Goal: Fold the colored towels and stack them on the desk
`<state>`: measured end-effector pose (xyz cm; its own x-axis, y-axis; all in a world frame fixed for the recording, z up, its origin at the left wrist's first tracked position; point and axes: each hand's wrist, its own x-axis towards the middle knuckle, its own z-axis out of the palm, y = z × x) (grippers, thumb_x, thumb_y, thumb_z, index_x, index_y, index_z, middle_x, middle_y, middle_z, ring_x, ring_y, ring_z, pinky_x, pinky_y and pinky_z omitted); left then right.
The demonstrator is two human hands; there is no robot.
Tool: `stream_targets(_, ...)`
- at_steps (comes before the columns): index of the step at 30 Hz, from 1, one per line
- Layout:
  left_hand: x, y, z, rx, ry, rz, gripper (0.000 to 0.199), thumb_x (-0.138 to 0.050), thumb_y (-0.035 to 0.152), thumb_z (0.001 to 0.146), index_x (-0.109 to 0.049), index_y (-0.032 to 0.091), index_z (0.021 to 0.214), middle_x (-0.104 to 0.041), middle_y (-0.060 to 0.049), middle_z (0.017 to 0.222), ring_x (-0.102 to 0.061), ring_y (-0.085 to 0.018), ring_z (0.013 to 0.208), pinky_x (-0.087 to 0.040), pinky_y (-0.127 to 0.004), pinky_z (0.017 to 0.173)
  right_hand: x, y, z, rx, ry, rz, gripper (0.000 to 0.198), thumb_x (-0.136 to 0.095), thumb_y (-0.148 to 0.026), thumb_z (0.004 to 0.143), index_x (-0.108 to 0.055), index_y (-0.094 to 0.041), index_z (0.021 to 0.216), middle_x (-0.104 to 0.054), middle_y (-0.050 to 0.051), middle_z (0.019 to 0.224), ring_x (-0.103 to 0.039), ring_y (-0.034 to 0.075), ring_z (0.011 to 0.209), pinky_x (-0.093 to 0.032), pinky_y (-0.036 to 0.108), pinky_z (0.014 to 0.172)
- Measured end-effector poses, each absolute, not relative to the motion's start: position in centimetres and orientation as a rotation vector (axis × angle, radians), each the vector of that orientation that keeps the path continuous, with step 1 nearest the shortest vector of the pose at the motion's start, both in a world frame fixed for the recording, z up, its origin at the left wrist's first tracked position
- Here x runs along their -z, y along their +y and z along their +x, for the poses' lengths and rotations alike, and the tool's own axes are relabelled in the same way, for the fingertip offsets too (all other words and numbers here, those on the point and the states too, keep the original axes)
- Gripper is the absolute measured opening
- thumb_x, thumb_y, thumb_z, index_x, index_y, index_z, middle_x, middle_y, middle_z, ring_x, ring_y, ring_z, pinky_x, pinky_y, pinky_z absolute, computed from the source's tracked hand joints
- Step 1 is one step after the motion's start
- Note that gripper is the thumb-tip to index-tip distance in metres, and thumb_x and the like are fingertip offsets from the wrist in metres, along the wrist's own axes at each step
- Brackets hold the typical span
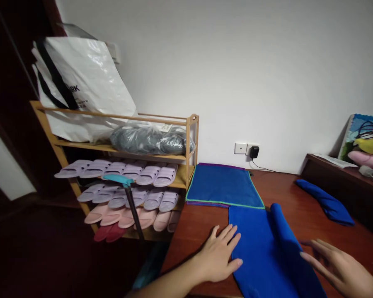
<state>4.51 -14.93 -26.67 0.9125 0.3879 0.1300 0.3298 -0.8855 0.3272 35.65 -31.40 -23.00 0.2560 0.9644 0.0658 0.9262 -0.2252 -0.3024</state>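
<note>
A bright blue cloth point(255, 244) lies on the brown tabletop, its right side turned over into a thick, rounded fold. My left hand point(218, 253) rests flat at the cloth's left edge, fingers spread, partly on the wood. Beside the folded side, my right hand point(340, 263) has its thumb and fingers apart, the fingertips at the fold's edge; nothing shows between them. Behind, a flat stack of cloths point(224, 185) has a blue, green-edged one on top and purple edges below. Another rolled or folded blue cloth point(326, 203) lies at the right.
Left of the table point(192, 231) stands a wooden rack point(191, 136) with several pairs of slippers point(158, 176), a plastic-wrapped bundle point(149, 138) and a white bag point(90, 78). A blue-topped handle point(119, 179) stands before it. A black plug point(254, 152) trails a cord along the wall.
</note>
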Motion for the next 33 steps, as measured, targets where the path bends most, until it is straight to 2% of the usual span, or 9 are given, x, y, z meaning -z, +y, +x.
stream_targets(3,26.9,-15.2,4.2,-0.27,0.552,2.786,0.064,-0.032,0.056,0.093,-0.023,0.021,0.147,-0.018,-0.011,0.153,-0.013,-0.03,0.14,-0.013,-0.06,0.107,23.7,-30.7,30.2,-0.244,-1.924,-2.051,0.054,-0.04,-0.058,0.086,-0.043,-0.034,0.134,-0.043,0.0,0.14,-0.042,0.019,0.127,-0.034,0.035,0.108)
stream_targets(7,26.5,-16.0,3.0,-0.224,0.589,2.807,0.064,-0.031,0.054,0.094,-0.025,0.017,0.146,-0.019,-0.014,0.152,-0.013,-0.031,0.14,-0.015,-0.062,0.106,26.0,-29.2,25.1,-0.356,-2.127,-2.016,0.058,-0.034,-0.059,0.088,-0.027,-0.038,0.141,-0.023,-0.003,0.15,-0.024,0.02,0.137,-0.025,0.045,0.112)
stream_targets(12,25.9,-16.8,0.8,-0.195,0.662,2.819,0.063,-0.034,0.05,0.094,-0.025,0.017,0.146,-0.019,-0.014,0.151,-0.013,-0.032,0.14,-0.015,-0.061,0.106,27.4,-29.6,28.3,-0.124,-2.113,-2.217,0.055,-0.033,-0.056,0.088,-0.043,-0.029,0.135,-0.034,0.002,0.145,-0.031,0.023,0.134,-0.026,0.048,0.111)
stream_targets(14,25.8,-17.1,0.1,-0.199,0.692,2.814,0.062,-0.036,0.048,0.094,-0.026,0.017,0.146,-0.02,-0.014,0.151,-0.014,-0.032,0.139,-0.015,-0.061,0.107,27.8,-30.8,31.8,0.001,-2.099,-2.301,0.047,-0.038,-0.042,0.087,-0.05,-0.031,0.13,-0.037,0.001,0.143,-0.037,0.023,0.13,-0.03,0.048,0.108)
stream_targets(17,25.6,-17.6,-1.3,-0.232,0.73,2.802,0.057,-0.035,0.044,0.095,-0.027,0.019,0.146,-0.021,-0.012,0.151,-0.015,-0.033,0.139,-0.016,-0.061,0.107,29.1,-33.6,37.7,0.225,-1.985,-2.457,0.051,-0.044,-0.024,0.075,-0.057,-0.031,0.124,-0.048,0.003,0.136,-0.049,0.026,0.121,-0.038,0.048,0.1)
stream_targets(21,24.9,-18.0,-3.8,-0.213,0.781,2.782,0.052,-0.037,0.037,0.094,-0.031,0.024,0.144,-0.026,-0.009,0.15,-0.02,-0.031,0.138,-0.018,-0.06,0.108,30.7,-36.8,42.6,0.516,-1.731,-2.484,0.042,-0.045,-0.029,0.077,-0.064,-0.025,0.114,-0.056,0.01,0.127,-0.052,0.033,0.115,-0.042,0.053,0.093)
stream_targets(25,23.6,-18.3,-4.8,-0.145,0.899,2.761,0.055,-0.045,0.025,0.087,-0.037,0.025,0.142,-0.031,-0.008,0.149,-0.023,-0.03,0.137,-0.016,-0.059,0.108,28.9,-36.1,38.1,0.414,-1.827,-2.203,0.046,-0.042,-0.039,0.085,-0.055,-0.023,0.126,-0.046,0.008,0.137,-0.049,0.026,0.12,-0.044,0.043,0.099)
stream_targets(29,23.3,-18.8,-1.9,-0.235,0.838,2.746,0.069,-0.049,0.017,0.081,-0.027,0.022,0.146,-0.019,-0.009,0.152,-0.014,-0.03,0.139,-0.014,-0.057,0.11,26.5,-31.5,27.4,0.111,-1.985,-1.968,0.052,-0.041,-0.047,0.088,-0.041,-0.029,0.137,-0.033,0.001,0.145,-0.038,0.021,0.13,-0.039,0.037,0.105)
stream_targets(33,25.2,-18.6,0.7,-0.172,0.486,2.705,0.07,-0.053,0.038,0.088,-0.017,0.031,0.147,-0.015,-0.006,0.153,-0.014,-0.03,0.139,-0.016,-0.059,0.108,27.9,-27.9,22.3,0.014,-2.019,-1.943,0.061,-0.037,-0.051,0.09,-0.028,-0.024,0.144,-0.028,0.005,0.148,-0.032,0.021,0.133,-0.037,0.038,0.107)
